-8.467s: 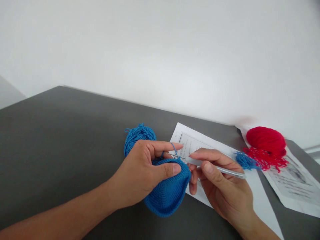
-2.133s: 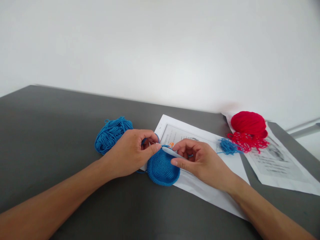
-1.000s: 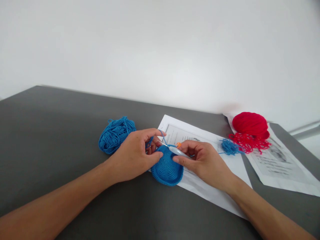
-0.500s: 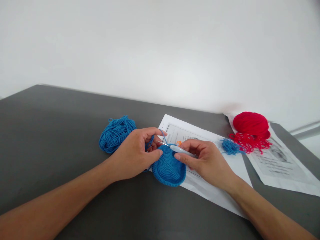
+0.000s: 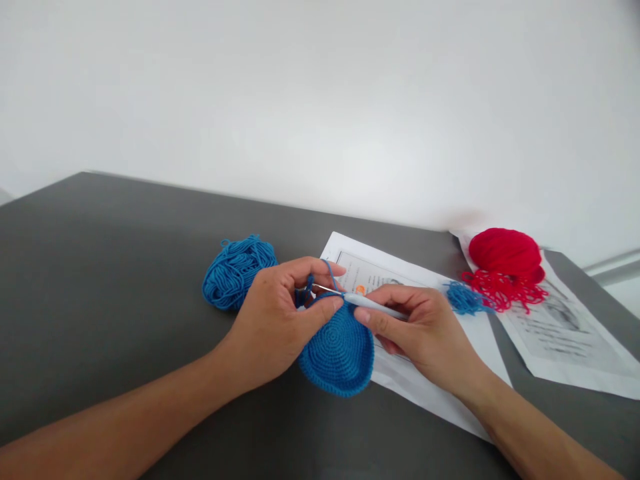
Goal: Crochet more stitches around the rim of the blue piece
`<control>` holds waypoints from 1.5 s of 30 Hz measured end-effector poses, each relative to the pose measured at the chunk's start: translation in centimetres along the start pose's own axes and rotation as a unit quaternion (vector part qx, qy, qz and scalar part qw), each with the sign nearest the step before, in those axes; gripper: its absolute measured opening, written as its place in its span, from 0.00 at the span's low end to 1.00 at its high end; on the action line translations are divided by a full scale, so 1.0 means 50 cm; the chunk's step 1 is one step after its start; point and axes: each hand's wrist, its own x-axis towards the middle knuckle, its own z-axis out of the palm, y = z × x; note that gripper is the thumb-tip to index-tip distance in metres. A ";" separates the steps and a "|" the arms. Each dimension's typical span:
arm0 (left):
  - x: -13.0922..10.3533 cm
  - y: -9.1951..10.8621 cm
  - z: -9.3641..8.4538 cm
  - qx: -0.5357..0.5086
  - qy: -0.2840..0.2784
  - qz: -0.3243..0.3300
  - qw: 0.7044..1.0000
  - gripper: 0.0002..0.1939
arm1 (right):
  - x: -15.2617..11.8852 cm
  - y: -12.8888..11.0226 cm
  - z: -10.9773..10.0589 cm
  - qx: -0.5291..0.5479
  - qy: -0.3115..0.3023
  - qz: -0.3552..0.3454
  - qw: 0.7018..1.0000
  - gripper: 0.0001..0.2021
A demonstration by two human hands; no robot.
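Note:
A round blue crochet piece (image 5: 340,353) with a raised rim hangs from my left hand (image 5: 283,313), whose thumb pinches its upper edge. Blue working yarn (image 5: 330,270) passes over the left index finger and down to that edge. In my right hand (image 5: 413,320) is a crochet hook (image 5: 373,304) with a pale handle, held between thumb and fingers. Its metal shaft points left, lying at the top edge of the piece close to the left fingers. Whether the tip is inside a stitch I cannot tell.
A blue yarn skein (image 5: 237,270) lies on the grey table (image 5: 150,267) behind my left hand. Printed sheets (image 5: 425,380) lie under and beside the right hand. A red yarn ball (image 5: 505,253), loose red strands (image 5: 505,287) and a small blue tangle (image 5: 467,298) are at the right.
The left thumb has moved right along the upper edge of the crochet piece, which now hangs slightly lower. The hook has shifted slightly right, with its shaft at that edge.

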 end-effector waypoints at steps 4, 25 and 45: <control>0.002 0.003 0.000 -0.043 0.027 -0.029 0.998 0.10 | -0.012 0.001 -0.004 0.069 0.031 -0.035 0.996 0.16; -0.013 0.012 0.020 -0.198 -0.017 -0.116 0.973 0.15 | -0.032 -0.002 0.055 0.272 0.074 -0.099 0.954 0.06; -0.021 0.020 0.015 -0.293 -0.022 -0.152 0.944 0.14 | -0.044 0.010 0.054 0.216 0.078 -0.169 0.958 0.08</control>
